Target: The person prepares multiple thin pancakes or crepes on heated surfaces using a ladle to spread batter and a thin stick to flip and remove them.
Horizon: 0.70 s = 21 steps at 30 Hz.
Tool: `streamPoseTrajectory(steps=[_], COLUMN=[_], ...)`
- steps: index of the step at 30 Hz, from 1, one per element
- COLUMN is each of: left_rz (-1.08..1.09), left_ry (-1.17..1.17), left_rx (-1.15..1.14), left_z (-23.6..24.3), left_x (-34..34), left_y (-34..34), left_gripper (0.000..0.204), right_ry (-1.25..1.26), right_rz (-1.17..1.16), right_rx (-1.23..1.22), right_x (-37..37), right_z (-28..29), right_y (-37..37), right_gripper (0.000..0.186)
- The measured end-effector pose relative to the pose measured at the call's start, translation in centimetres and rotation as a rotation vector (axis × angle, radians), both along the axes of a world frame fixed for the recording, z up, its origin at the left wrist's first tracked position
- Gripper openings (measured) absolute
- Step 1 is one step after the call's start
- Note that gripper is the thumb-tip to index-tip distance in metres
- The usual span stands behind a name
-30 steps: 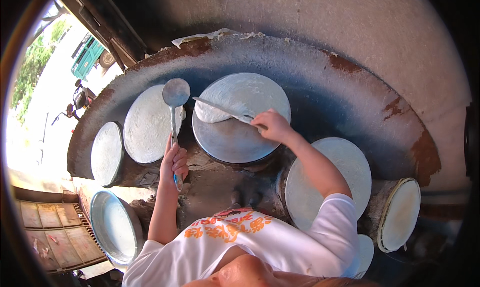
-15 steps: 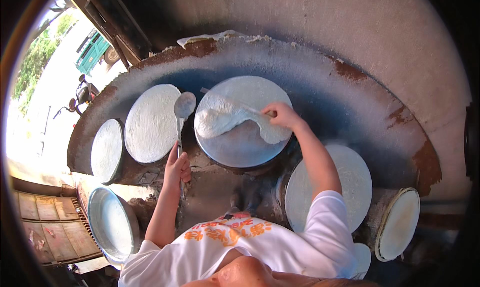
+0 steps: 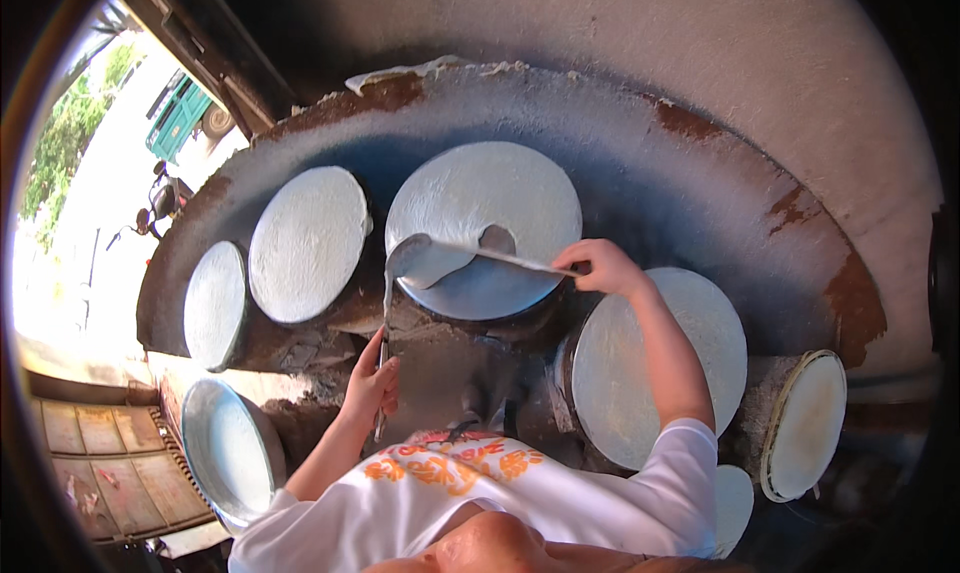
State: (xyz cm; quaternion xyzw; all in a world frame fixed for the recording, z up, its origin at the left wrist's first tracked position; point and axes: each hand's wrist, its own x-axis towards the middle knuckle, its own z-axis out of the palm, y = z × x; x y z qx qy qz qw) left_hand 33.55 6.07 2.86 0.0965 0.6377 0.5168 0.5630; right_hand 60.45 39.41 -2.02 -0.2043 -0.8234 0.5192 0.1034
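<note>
White shirt with orange print (image 3: 450,473) lowest in view, forearms running up from it. Basin of white batter (image 3: 225,448) low left, beside brown slatted boards (image 3: 95,463).

Left hand (image 3: 372,381) curled around the lower end of a long ladle handle (image 3: 384,318), fingers wrapped shut on it. Handle near upright, running up to the ladle bowl (image 3: 405,253) at the near-left rim of the centre disc. Bowl tipped, white batter (image 3: 440,263) spreading out of it over the disc surface.

Right hand (image 3: 600,266) closed in a pinch on a thin flat stick (image 3: 510,258), just off the right rim of the centre disc. Stick lying nearly level, reaching left across the near part of the disc, far end touching the wet batter patch near the ladle bowl.

Centre round disc (image 3: 500,198) grey-white, taut, partly coated. Cannot tell whether cloth or metal. Dark sooty stove body (image 3: 450,373) below it, between the two arms.

More pale discs around: one (image 3: 308,243) just left of centre, one (image 3: 213,303) further left and tilted, one (image 3: 720,333) under the right forearm, one (image 3: 805,423) tilted at far right, small one (image 3: 733,503) low right.

Curved dark blue-grey stove rim (image 3: 650,163) with rusty brown patches behind the discs. Plaster wall (image 3: 620,43) beyond. Far left, bright street with a green vehicle (image 3: 180,118), a parked motorbike (image 3: 160,203), trees (image 3: 65,143).
</note>
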Motion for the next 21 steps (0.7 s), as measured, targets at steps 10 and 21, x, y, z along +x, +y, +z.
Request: streamPoseTrajectory(steps=[10,21], left_rz=[-0.276,-0.126], left_ry=[0.015,-0.539], left_rx=[0.221,0.657], left_z=[3.8,7.1], left_x=[-3.7,-14.0], left_y=[-4.6,-4.9], left_gripper=[0.064,0.051], right_ry=[0.236,0.711], right_rz=[-0.56,-1.132], right_rx=[0.282,-0.982], right_x=[2.2,-34.3], right_z=[-4.0,-10.2], right_y=[-18.5,-31.9], right_gripper=[0.032,0.02])
